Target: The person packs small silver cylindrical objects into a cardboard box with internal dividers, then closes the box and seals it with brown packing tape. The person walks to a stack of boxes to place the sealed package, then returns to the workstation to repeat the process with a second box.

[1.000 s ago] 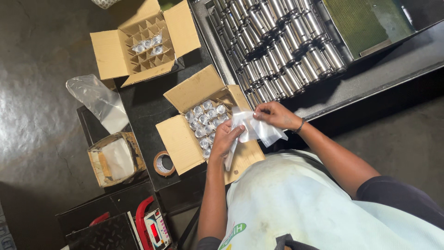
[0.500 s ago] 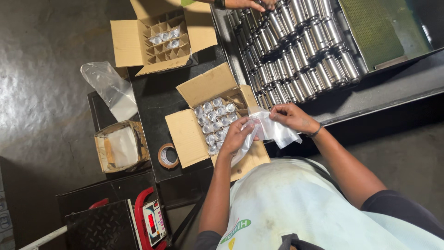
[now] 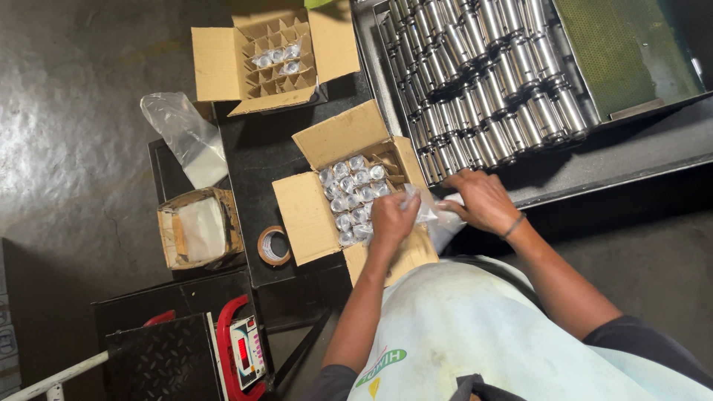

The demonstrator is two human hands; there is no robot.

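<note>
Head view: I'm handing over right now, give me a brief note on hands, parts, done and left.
Left hand: over the near open carton, gripping one end of a clear plastic bag.
Right hand: grip on the bag's other end, by the tray edge.
Parts: bagged metal cylinders fill much of the near carton; bare cylinders lie in rows on the tray.
Done: several rows packed.
Left: some carton cells open; far carton mostly empty.
</note>
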